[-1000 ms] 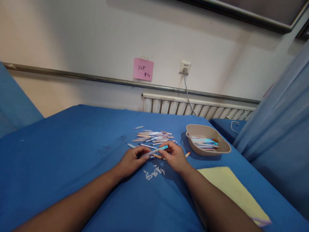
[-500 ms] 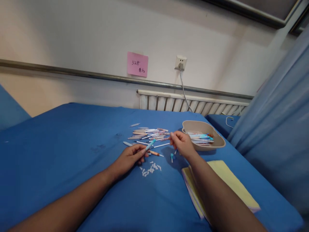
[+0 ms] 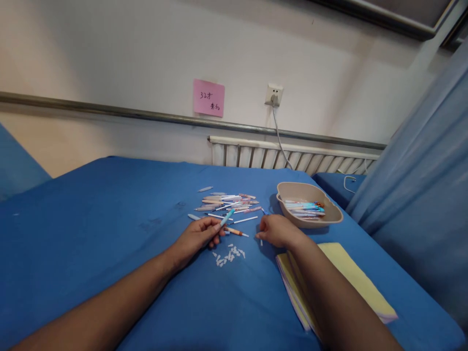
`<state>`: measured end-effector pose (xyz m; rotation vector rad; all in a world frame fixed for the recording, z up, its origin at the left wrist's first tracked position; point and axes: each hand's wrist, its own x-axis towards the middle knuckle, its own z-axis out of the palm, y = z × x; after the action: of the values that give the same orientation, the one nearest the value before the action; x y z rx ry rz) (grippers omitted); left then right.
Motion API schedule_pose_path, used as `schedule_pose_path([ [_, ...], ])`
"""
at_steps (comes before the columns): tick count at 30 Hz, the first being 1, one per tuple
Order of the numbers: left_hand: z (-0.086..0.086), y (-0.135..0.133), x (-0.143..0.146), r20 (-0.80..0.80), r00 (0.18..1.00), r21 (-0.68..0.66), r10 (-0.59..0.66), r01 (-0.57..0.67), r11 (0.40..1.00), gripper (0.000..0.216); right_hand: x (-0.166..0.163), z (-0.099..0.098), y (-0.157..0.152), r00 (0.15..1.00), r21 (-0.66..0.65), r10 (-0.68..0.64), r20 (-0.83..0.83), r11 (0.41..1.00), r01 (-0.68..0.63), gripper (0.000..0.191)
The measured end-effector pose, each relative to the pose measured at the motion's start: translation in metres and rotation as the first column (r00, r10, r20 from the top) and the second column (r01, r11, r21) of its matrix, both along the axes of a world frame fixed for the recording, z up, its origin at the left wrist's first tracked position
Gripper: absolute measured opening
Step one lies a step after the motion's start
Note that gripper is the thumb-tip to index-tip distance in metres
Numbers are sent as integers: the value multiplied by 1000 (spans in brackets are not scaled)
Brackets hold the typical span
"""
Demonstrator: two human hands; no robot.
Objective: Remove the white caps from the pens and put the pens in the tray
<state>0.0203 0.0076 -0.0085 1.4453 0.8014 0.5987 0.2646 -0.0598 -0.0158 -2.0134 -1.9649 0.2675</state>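
Observation:
My left hand (image 3: pixel 199 234) rests on the blue cloth and pinches a pen barrel with a light-blue tip (image 3: pixel 225 218) that points up and to the right. My right hand (image 3: pixel 278 230) lies low on the cloth to the right of it, fingers curled down over a small piece I cannot make out. Between the hands lie an orange-tipped pen (image 3: pixel 234 231) and a scatter of small white caps (image 3: pixel 228 255). A loose pile of pens and refills (image 3: pixel 228 202) lies just beyond the hands.
A beige bowl (image 3: pixel 331 217) holding several pens stands at the right. A yellow cloth pad (image 3: pixel 351 278) lies under my right forearm. The blue-covered table (image 3: pixel 91 243) ends at the wall with a radiator; a blue curtain (image 3: pixel 420 195) hangs on the right.
Both hands held one pen together; they separated. My right hand rose toward the pile, a small blue cap lay on the cloth, and the hand has now come down over that spot.

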Motion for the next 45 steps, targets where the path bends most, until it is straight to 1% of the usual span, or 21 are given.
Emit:
schedule_pose_path([
  [4,1,-2,0,22,1000,-29,11,-11,1000,31,-10,-1,-2,997,-19,54,62,998,-53,10],
  [7,1,-1,-1,20,1000,-28,16,-15,999,31,-15,2,-3,995,-11,88,50,996,-88,9],
  [10,-2,1,-2,21,1000,-18,8,-8,1000,31,-18,6,-2,997,35,78,26,996,-79,7],
  [13,-5,3,-3,24,1000,-19,-10,10,1000,32,-17,4,3,995,100,70,-74,993,-62,9],
  [15,-7,4,-3,24,1000,-24,-18,18,1000,32,-16,-1,8,978,150,69,-196,988,-39,9],
  [16,-7,4,-3,23,1000,-24,-19,19,1000,31,-17,-3,11,955,176,65,-289,984,-14,9],
  [17,-7,4,-3,21,1000,-21,-17,17,1000,31,-18,-5,14,910,197,64,-410,980,20,10],
  [18,-6,4,-3,18,1000,-15,-15,15,1000,31,-19,-7,16,832,212,72,-550,976,56,11],
  [19,-6,3,-3,15,1000,-8,-17,17,1000,31,-22,-7,18,721,218,91,-687,972,86,14],
  [20,-6,3,-3,12,1000,-1,-19,19,1000,30,-25,-7,19,588,217,114,-801,970,107,18],
  [21,-5,2,-2,12,1000,5,-22,22,1000,30,-28,-5,19,451,213,137,-882,969,122,22],
  [22,-5,2,-2,13,1000,10,-25,25,1000,30,-31,-3,19,333,209,156,-930,969,131,25],
  [23,-5,2,-2,16,1000,13,-27,27,1000,30,-34,-1,19,237,207,170,-956,969,138,28],
  [24,-5,1,-2,16,999,16,-31,30,999,30,-36,1,18,162,205,181,-970,968,147,30],
  [26,-5,1,-2,8,999,21,-38,37,999,30,-40,5,16,63,209,201,-978,963,170,31],
  [27,-5,1,-2,0,999,23,-45,45,999,30,-41,6,15,38,216,213,-976,960,177,32],
  [29,-5,2,-2,-14,998,26,-58,58,998,31,-43,6,14,26,234,233,-972,956,177,34],
  [33,-5,2,-2,-24,998,18,-56,57,998,34,-47,5,13,68,240,232,-970,961,140,31],
  [36,-6,2,-3,-26,998,17,-64,64,998,34,-49,6,12,99,242,229,-968,961,138,31],
  [40,-7,1,-2,-27,997,30,-75,76,997,32,-50,6,12,117,250,234,-965,956,150,31],
  [45,-3,-2,-1,-30,998,23,-49,50,999,34,-50,5,12,127,245,227,-966,958,149,31],
])
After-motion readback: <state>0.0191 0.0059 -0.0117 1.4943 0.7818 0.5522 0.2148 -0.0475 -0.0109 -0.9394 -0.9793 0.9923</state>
